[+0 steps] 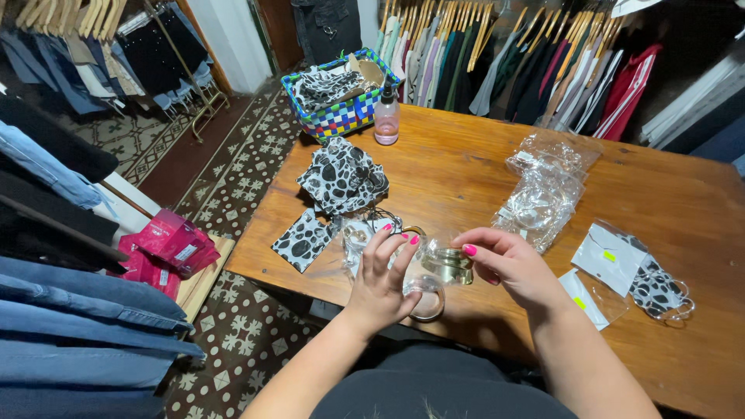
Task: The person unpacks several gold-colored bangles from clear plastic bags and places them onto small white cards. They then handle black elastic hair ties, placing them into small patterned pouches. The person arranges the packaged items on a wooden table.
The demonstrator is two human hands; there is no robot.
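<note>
- Clear plastic bag (434, 268) with gold-coloured rings inside, held between both hands just above the near edge of the table (466, 178).
- Left hand (384, 279): fingers curled on the bag's left side, pink nails showing, pinching the plastic.
- Right hand (508, 264): thumb and forefinger closed on the bag's right end.
- Just under the left hand, a round bangle (427, 310) lying on the wood.
- Behind the left hand, spotted black-and-white pouches (341, 178), one small and flat at the table edge (304, 240).
- To the right, crumpled clear bags (543, 190), then flat packets (609, 260) and one more spotted pouch (656, 291).
- Far end: pink spray bottle (386, 116) beside a chequered woven basket (341, 112) full of pouches.
- Around the table: hung clothes on racks (497, 54), patterned tile floor (240, 334), pink packets (167, 248) on a low stand at left.
</note>
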